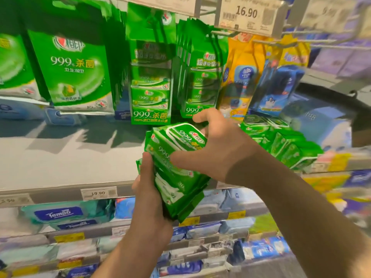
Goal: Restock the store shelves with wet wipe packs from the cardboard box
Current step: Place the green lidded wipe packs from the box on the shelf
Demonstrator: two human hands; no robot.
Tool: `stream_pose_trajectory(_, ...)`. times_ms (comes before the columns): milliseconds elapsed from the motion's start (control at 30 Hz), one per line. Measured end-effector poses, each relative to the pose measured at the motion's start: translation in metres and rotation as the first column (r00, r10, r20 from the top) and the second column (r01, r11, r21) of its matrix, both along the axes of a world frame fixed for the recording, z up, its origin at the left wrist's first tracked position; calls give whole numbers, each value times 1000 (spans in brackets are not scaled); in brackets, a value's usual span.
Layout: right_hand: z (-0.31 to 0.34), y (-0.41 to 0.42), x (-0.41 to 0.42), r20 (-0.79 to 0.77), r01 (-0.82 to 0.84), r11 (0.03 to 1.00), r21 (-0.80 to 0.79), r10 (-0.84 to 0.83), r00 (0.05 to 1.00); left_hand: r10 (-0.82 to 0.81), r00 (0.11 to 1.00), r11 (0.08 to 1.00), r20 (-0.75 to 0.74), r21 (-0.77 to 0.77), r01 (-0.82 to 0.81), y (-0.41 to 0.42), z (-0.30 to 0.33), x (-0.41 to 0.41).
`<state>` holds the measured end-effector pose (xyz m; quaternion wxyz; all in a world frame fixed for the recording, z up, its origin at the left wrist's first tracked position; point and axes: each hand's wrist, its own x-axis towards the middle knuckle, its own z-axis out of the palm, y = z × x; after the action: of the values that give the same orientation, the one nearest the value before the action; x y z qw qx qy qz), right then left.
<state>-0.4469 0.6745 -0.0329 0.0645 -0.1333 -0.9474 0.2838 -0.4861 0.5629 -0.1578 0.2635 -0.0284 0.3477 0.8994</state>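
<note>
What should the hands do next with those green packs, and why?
Probably lift the top green pack off and set it on the bare grey shelf. The left hand holds the stack from below while the right hand grips the top pack. More green packs already sit on the shelf to the right, so the open space beside them looks like the spot.

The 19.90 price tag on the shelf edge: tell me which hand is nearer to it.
Left. The left hand grips the stack of green wet wipe packs from below, just right of the 19.90 price tag. The right hand grips the stack's top, higher and farther right.
</note>
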Motion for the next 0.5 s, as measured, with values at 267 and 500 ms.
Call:
stream_pose_trajectory(267,12,137,18,-45,-19,996,91,23,999,36,996,998,85,43,-40,15,0,-6)
stream_pose_trajectory(500,-18,258,-6,224,-276,878,391,200,954,195,978,981,78,-5,-195,62,10,11)
